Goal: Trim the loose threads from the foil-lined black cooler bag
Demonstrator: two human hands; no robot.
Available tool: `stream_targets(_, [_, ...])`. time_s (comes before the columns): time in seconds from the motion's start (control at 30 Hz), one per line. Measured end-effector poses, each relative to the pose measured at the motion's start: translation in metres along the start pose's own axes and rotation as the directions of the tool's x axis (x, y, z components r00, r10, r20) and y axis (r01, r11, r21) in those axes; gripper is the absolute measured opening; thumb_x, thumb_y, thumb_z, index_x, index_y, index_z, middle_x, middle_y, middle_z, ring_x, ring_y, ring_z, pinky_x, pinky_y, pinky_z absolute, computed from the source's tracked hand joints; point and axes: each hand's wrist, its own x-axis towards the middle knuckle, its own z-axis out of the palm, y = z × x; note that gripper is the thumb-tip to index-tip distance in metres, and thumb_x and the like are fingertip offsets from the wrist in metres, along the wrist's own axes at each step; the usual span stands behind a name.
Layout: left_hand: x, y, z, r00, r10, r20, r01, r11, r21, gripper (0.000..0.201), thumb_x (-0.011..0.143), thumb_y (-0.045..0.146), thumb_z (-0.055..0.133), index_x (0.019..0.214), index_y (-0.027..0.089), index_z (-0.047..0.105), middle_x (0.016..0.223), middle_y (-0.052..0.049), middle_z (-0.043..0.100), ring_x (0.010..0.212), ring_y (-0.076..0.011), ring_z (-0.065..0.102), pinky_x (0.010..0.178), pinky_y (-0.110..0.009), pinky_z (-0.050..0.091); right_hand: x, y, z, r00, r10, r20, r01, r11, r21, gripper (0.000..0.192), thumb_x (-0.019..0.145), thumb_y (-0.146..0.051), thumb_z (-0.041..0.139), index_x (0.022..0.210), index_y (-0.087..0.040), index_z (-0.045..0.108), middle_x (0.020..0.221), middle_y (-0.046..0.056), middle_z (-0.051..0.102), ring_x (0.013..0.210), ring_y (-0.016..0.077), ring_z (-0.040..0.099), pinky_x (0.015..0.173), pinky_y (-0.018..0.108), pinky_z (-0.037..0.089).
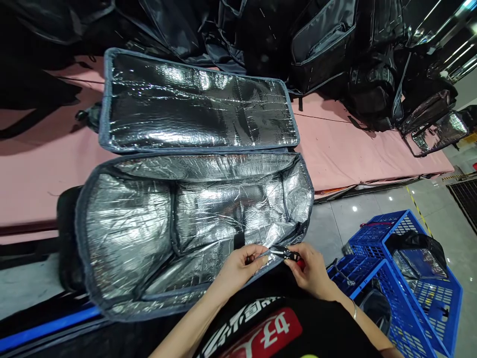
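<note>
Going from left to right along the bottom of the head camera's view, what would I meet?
Open foil-lined cooler bag → left hand pinching the bag's near edge → small snips → right hand → blue plastic crates.

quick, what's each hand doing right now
Left hand: closed, pinching the near rim of the open foil-lined bag.
Right hand: closed on small snips with a red handle, tips at that rim.
</note>
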Motion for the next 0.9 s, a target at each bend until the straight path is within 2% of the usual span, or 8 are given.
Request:
stream_targets(0.27, [-0.001,0.006,0.0,0.999,-0.034,0.009,0.034,0.999,0.003,0.035,0.066,0.048,0.062,0.08,0.016,0.065,0.072,-0.001,0.063,0.068,-0.017,0.055,0.062,-0.026,0.043,-0.002,-0.004,0.0,0.999,0.017,0.032,-0.012,0.991,-0.13,0.021,0.085,-0.025,0.048,0.105,-0.021,0.053,0.091,0.005,0.062,0.077,0.0173,0.059,0.067,0.027,0.047])
stream_targets(0.63, [-0.002,0.009,-0.001,0.999,-0.035,0.034,0.036,0.999,-0.018,0.035,0.066,0.048,0.062,0.078,0.015,0.066,0.069,-0.001,0.061,0.065,-0.0158,0.053,0.059,-0.024,0.042,-0.001,-0.007,-0.002,0.997,0.051,0.06,-0.045,0.994,-0.103,0.019,0.085,-0.025,0.048,0.104,-0.021,0.052,0.089,0.005,0.061,0.079,0.0183,0.059,0.071,0.029,0.047])
stream_targets(0.77, [-0.002,0.007,-0.001,0.998,-0.035,0.059,0.037,0.999,-0.034,0.036,0.067,0.049,0.061,0.079,0.015,0.065,0.07,-0.002,0.061,0.066,-0.0168,0.053,0.059,-0.025,0.042,0.001,-0.003,-0.003,0.995,0.003,0.098,-0.001,1.0,-0.028,0.019,0.085,-0.025,0.049,0.103,-0.022,0.053,0.089,0.005,0.061,0.078,0.017,0.058,0.069,0.028,0.046])
stream_targets(0.83, [-0.001,0.007,-0.002,0.997,-0.027,0.076,0.03,0.999,-0.04,0.036,0.068,0.049,0.06,0.079,0.015,0.065,0.07,-0.002,0.061,0.067,-0.0176,0.054,0.06,-0.026,0.042,0.001,0.0,0.0,0.998,0.013,0.068,-0.015,0.999,0.038,0.018,0.085,-0.027,0.051,0.102,-0.021,0.053,0.087,0.005,0.061,0.077,0.0165,0.058,0.069,0.028,0.046])
stream_targets(0.9, [-0.001,0.006,-0.003,0.997,-0.008,0.072,0.011,0.999,-0.038,0.035,0.069,0.049,0.06,0.078,0.016,0.065,0.071,-0.002,0.062,0.071,-0.0187,0.055,0.063,-0.027,0.043,0.0,0.003,0.007,0.998,0.056,0.029,-0.06,0.983,0.173,0.017,0.084,-0.029,0.053,0.099,-0.02,0.053,0.081,0.003,0.059,0.071,0.0149,0.056,0.067,0.027,0.045])
